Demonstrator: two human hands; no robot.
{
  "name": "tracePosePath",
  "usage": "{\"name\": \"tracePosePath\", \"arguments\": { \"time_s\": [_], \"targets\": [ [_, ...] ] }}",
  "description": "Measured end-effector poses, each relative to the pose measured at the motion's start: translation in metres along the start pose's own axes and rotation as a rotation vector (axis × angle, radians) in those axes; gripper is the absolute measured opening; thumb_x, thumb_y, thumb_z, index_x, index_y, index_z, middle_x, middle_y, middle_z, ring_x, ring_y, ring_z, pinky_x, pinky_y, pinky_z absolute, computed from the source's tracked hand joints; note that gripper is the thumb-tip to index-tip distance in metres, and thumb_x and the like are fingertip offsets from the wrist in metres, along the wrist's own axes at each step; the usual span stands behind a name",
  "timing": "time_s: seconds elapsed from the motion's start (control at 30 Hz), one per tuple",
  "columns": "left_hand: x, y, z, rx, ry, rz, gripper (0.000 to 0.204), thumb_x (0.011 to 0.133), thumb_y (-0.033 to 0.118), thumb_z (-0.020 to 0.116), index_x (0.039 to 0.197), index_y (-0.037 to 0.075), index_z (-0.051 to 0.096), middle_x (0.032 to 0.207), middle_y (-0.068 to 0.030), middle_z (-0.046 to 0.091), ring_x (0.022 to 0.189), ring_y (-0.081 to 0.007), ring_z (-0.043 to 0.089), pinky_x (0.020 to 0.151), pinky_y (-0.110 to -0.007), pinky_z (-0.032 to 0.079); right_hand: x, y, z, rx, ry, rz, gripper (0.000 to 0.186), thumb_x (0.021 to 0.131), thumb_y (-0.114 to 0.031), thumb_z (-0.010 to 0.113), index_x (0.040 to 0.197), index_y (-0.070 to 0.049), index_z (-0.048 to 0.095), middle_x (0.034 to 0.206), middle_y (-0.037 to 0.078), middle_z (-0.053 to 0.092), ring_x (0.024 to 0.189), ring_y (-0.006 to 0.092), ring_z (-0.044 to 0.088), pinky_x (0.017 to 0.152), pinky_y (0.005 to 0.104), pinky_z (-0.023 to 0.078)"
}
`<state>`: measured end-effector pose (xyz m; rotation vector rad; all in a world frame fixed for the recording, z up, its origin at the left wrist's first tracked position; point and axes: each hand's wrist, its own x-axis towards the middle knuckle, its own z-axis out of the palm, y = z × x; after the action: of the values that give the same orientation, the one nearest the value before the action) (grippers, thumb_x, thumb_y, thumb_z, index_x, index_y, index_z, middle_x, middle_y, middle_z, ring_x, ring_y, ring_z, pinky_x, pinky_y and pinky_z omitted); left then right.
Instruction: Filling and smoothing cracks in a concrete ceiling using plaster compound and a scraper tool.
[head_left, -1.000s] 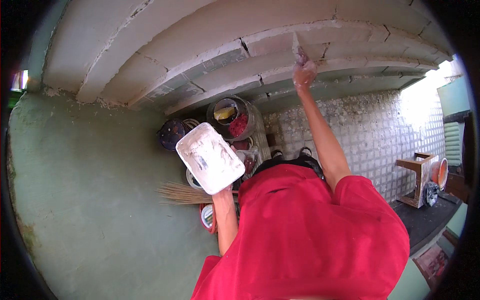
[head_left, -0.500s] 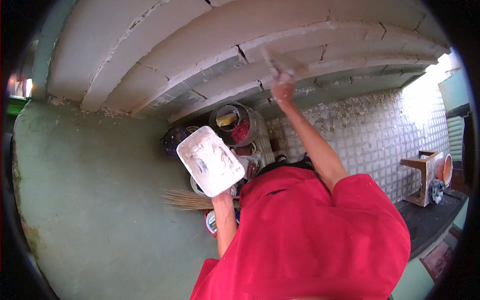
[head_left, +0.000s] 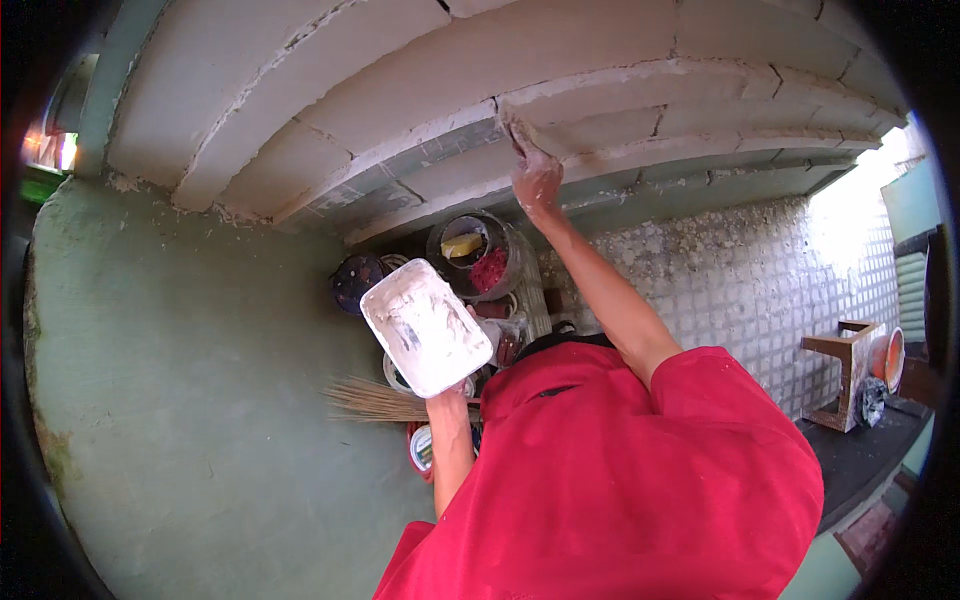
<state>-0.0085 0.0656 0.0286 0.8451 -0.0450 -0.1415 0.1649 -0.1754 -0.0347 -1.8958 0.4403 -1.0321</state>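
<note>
My right hand (head_left: 537, 178), smeared with white plaster, is stretched out and shut on a small putty knife (head_left: 516, 134). The blade presses into a grey joint (head_left: 440, 150) between white plastered blocks of the wall (head_left: 300, 90). My left hand (head_left: 446, 398) holds up a white rectangular plaster board (head_left: 425, 325) from underneath; wet plaster streaks cover its face. My red shirt (head_left: 620, 480) fills the lower right of the head view.
Below stand a bucket (head_left: 470, 260) holding yellow and red things, a dark bucket (head_left: 355, 280) and a straw broom (head_left: 375, 400). A green wall (head_left: 180, 380) is on the left. On the tiled floor (head_left: 760, 280) at right are a wooden stool (head_left: 850, 370) and an orange bucket (head_left: 887, 355).
My right hand has slid left and slightly down along the joint with the putty knife. The plaster board in my left hand has stayed nearly in place.
</note>
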Motion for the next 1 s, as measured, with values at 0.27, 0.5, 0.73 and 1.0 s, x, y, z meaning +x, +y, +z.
{"name": "tracePosePath", "arguments": {
  "time_s": [0.27, 0.5, 0.73, 1.0],
  "targets": [
    [0.006, -0.01, -0.007, -0.153, -0.035, -0.115, 0.051, 0.096, 0.04, 0.041, 0.14, 0.014, 0.037, 0.135, -0.0107, 0.05, 0.115, -0.0307, 0.054, 0.099, -0.054, 0.042, -0.012, 0.057, -0.026, 0.372, 0.044, 0.284, 0.026, 0.084, -0.011, 0.062, 0.109, -0.006, 0.065, 0.097, 0.009, 0.069, 0.081, 0.0231, 0.068, 0.073, 0.0335, 0.053],
    [0.003, -0.012, -0.012, -0.179, -0.02, -0.144, 0.054, 0.095, 0.043, 0.039, 0.141, 0.015, 0.036, 0.136, -0.0103, 0.049, 0.116, -0.0309, 0.054, 0.099, -0.054, 0.042, 0.031, 0.047, -0.028, 0.869, 0.413, 1.037, 0.022, 0.084, -0.02, 0.067, 0.099, -0.004, 0.064, 0.088, 0.008, 0.065, 0.076, 0.0167, 0.065, 0.058, 0.0296, 0.052],
    [0.002, -0.016, -0.029, -0.31, 0.034, -0.146, 0.054, 0.096, 0.044, 0.038, 0.142, 0.016, 0.035, 0.14, -0.008, 0.045, 0.124, -0.0281, 0.048, 0.103, -0.053, 0.038, 0.045, 0.02, -0.013, 0.834, 0.262, 0.813, 0.014, 0.08, -0.017, 0.063, 0.086, -0.004, 0.061, 0.069, 0.004, 0.063, 0.052, 0.0146, 0.058, 0.046, 0.0318, 0.049],
    [0.003, -0.021, -0.015, -0.06, 0.018, -0.018, 0.056, 0.096, 0.048, 0.034, 0.138, 0.011, 0.041, 0.133, -0.0135, 0.051, 0.118, -0.0308, 0.053, 0.102, -0.05, 0.039, 0.073, 0.104, 0.027, 0.672, 0.055, 0.974, 0.011, 0.081, -0.013, 0.061, 0.075, -0.003, 0.059, 0.065, 0.006, 0.06, 0.048, 0.0147, 0.055, 0.042, 0.0281, 0.046]
  ]
}}
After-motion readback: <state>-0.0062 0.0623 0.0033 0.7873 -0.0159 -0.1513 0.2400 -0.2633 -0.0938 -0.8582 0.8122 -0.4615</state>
